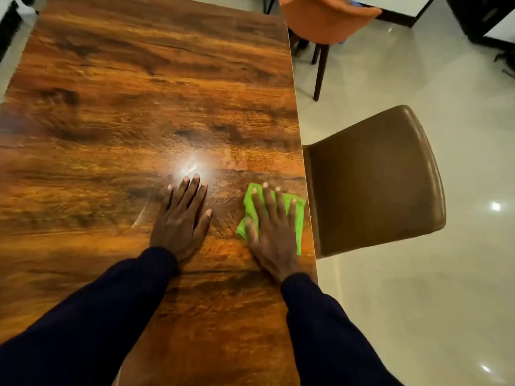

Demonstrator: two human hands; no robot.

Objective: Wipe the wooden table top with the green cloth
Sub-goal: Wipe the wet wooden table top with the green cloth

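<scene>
The wooden table top [125, 107] fills the left and middle of the head view, dark brown with strong grain. A bright green cloth [298, 215] lies flat on it close to the right edge. My right hand [271, 227] presses palm-down on the cloth with fingers spread, covering most of it. My left hand [182, 218] rests flat on the bare wood to the left of the cloth, fingers apart, holding nothing. Both arms wear dark sleeves.
A brown padded chair [376, 179] stands tucked against the table's right edge, right beside the cloth. An orange chair [326, 15] stands at the far right corner. Pale glossy floor [432, 302] lies to the right. A lamp's glare [192, 165] shines just beyond my left fingertips.
</scene>
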